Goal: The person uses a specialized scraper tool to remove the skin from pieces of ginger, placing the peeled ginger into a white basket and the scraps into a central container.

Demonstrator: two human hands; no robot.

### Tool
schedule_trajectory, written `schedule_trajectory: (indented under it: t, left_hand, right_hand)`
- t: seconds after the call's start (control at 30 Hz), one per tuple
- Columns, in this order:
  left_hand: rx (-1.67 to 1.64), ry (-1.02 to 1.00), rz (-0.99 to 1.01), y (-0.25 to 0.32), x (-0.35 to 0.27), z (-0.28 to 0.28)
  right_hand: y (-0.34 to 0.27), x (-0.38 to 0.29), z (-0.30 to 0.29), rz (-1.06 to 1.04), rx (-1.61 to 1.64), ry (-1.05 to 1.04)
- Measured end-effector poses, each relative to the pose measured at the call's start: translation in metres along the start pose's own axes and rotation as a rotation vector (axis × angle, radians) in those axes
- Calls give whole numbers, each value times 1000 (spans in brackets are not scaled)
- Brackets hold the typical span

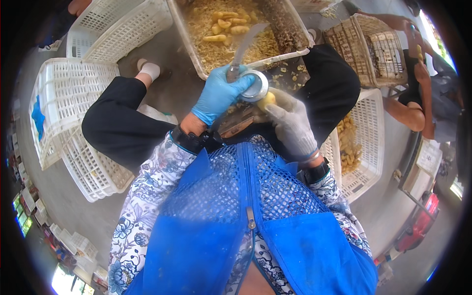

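Observation:
My left hand [223, 90], in a blue disposable glove, grips the metal handle of a curved knife [246, 43], its blade pointing up and away from me. The thumb of that hand lies on a round, rimmed metal piece [255, 87]; its exact kind is unclear. Right beside this rim is a pale yellow peeled vegetable [267, 100], held by my right hand [293, 120] in a white knit glove. Part of the vegetable is hidden by the round piece and my fingers. Beneath my hands, a worn wooden board [236, 127] shows between my legs.
Ahead, a large white tub [254, 63] holds peelings and several peeled vegetables [230, 24]. White plastic crates [75, 97] stand at left. A crate [368, 162] of yellow pieces and a stained crate [348, 55] are at right. Another person [427, 84] sits at far right.

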State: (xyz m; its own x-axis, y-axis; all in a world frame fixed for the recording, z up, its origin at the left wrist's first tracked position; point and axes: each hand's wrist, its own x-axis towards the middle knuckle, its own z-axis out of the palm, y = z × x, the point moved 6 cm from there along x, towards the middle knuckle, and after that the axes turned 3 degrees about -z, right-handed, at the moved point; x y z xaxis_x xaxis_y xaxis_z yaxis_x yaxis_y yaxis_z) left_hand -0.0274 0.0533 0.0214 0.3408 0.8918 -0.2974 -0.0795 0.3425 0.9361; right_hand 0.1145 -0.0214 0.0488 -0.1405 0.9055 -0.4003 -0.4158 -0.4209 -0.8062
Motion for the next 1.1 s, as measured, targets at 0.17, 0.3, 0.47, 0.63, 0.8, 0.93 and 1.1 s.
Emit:
schedule_trajectory:
  t: [0.17,0.3,0.47,0.63,0.8,0.93,1.1]
  left_hand:
    - [87,169,-127,-14,1,-45]
    - [41,50,-162,13,-5,-16]
    - [262,147,-53,-7,9,-31]
    - [74,210,-82,-1,3,-28]
    - [316,189,163,-9,13,-29]
    - [140,249,-7,3,1,-33]
    - [174,26,206,1,5,6]
  right_hand:
    - [-8,-2,-13,-26,-14,119]
    - [-8,4,-19,-121,-342,92]
    - [-10,-4,-7,-96,-223,33]
    - [2,2,-14,-61,-40,104]
    - [6,0,-12,-56,55,101]
    - [4,0,-17,-84,109,118]
    - [23,7,-24,-45,244,73]
